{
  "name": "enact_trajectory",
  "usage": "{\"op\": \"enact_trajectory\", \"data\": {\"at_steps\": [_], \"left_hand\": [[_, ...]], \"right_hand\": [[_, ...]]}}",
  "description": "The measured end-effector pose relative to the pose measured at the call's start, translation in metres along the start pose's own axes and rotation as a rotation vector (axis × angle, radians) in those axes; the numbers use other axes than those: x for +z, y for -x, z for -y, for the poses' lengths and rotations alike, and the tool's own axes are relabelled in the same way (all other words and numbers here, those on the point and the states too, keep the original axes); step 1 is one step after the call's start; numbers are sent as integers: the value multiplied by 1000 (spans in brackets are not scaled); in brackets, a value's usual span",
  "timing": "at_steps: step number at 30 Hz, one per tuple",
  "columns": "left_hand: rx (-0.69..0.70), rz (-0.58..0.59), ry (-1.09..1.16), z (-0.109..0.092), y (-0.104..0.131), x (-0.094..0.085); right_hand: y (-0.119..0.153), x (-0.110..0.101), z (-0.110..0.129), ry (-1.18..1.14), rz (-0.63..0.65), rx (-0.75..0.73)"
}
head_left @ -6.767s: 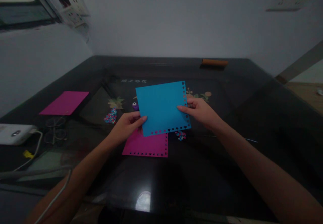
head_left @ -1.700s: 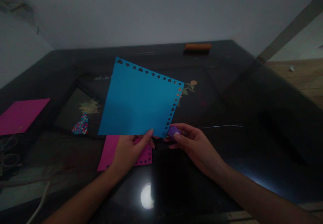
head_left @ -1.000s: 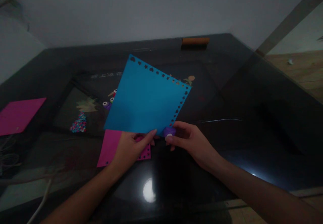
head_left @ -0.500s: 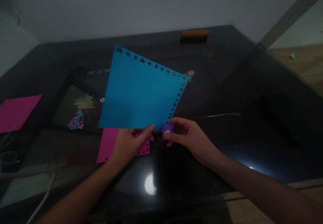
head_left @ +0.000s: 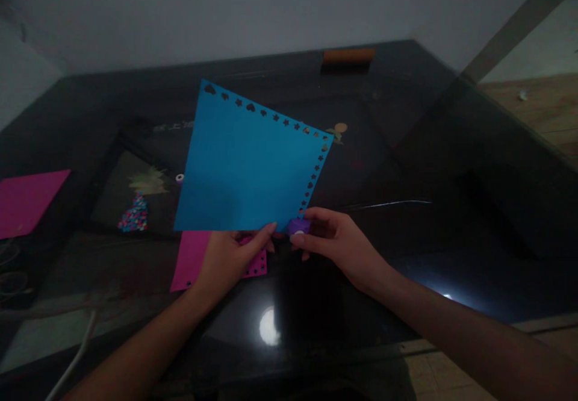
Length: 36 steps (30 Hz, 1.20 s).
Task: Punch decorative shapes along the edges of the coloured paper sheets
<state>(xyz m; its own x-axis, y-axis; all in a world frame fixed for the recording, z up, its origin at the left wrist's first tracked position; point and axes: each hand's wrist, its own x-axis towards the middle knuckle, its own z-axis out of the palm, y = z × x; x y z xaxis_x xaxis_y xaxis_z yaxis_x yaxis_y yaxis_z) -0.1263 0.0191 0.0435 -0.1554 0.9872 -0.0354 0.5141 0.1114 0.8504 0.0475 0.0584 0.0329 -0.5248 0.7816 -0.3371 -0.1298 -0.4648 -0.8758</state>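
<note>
Step, judged: edge punching. Left hand [head_left: 226, 259] pinches the square blue paper sheet [head_left: 244, 166] above the dark glossy worktop [head_left: 361, 304]. Right hand [head_left: 350, 247]: grip closed round the small purple plastic punch [head_left: 298, 226], at the sheet's near corner. Next squeeze calls for a seated edge. Versus earliest frame: sheet turned; right hand then held paper, not punch.
</note>
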Motion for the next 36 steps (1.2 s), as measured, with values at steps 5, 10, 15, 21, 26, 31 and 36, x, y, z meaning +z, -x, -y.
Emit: {"op": "enact_trajectory", "data": {"at_steps": [5,10,15,21,26,31,36], "left_hand": [[9,15,-47,4,1,-1],[0,52,-33,7,0,0],[2,59,-18,1,1,1],[-34,47,-29,-4,1,1],[-23,26,-61,-2,1,0],[10,25,-83,1,1,0],[22,43,-82,0,1,0]], "right_hand": [[1,-1,-1,22,-5,-6],[2,-1,1,70,-11,-2],[1,0,2,66,-39,14],[2,1,2,73,-51,12],[2,0,3,77,-49,24],[2,0,3,75,-35,21],[1,0,2,95,-37,18]]}}
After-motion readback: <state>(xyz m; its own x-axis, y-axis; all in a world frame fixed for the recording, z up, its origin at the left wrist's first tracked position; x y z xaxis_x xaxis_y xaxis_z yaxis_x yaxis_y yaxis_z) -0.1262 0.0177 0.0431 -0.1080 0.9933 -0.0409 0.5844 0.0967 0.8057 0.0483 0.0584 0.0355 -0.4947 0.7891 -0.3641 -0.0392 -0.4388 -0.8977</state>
